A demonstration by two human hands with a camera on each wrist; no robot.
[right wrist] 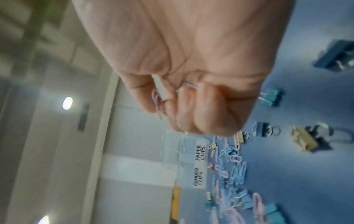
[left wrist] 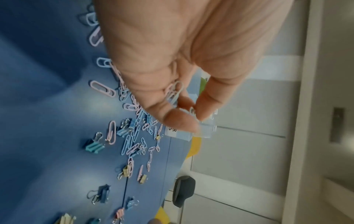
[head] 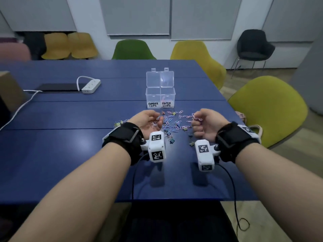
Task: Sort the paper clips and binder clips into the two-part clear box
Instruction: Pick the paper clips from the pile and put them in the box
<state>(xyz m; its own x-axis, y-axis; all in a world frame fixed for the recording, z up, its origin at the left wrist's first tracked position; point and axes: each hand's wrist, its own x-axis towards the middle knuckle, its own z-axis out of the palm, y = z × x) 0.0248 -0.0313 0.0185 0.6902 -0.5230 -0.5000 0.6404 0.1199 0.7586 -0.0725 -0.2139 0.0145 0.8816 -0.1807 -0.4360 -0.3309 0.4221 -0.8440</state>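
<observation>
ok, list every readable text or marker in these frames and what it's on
"BINDER CLIPS": left compartment label on the clear box.
"PAPER CLIPS": right compartment label, also legible in the right wrist view.
Wrist camera housings: black-and-white square markers, no words.
Nothing else is readable.

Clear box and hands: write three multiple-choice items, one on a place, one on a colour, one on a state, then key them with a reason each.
1. Where does the clear box stand relative to the loose clips?
A. beyond them
B. left of them
C. under them

2. What colour is the table?
A. white
B. blue
C. green

3. What is the right hand doing?
A. lying flat on the table
B. pressing the box lid
C. gripping paper clips in curled fingers

Key: 1 A, the box sits farther from the person than the pile; 2 B, the top is blue in every view; 3 C, the right wrist view shows clips pinched in a closed fist.
</observation>
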